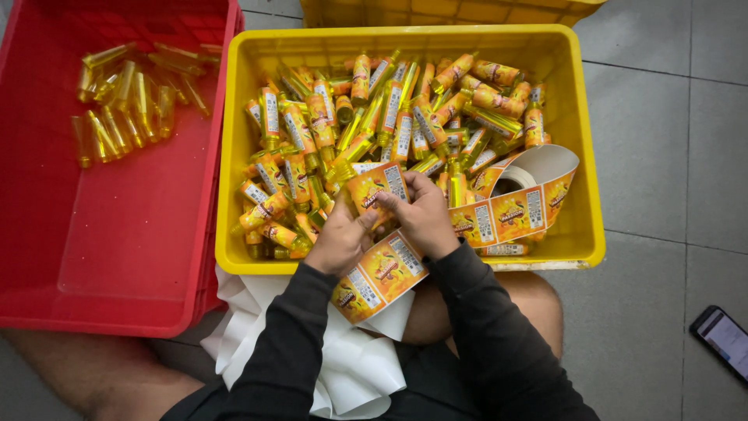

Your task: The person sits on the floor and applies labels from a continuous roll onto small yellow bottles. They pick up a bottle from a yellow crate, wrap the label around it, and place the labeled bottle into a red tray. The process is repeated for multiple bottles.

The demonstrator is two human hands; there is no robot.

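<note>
1. Left hand: fingers curled closed around a small yellow bottle, mostly hidden, at the near edge of the yellow plastic crate.
2. Right hand: fingers bent, pressing a rectangular orange-and-yellow label with a white panel onto that bottle.
3. Strip of orange labels on white backing: runs under both wrists; it continues right to a loose roll in the crate's right corner.
4. Heap of labelled yellow bottles: fills the yellow crate.
5. Unlabelled clear yellow bottles: lie in the far left corner of the red plastic crate.
6. Spent white backing paper: piled on the lap.
7. Dark phone: on the grey tiled floor, right.
</note>
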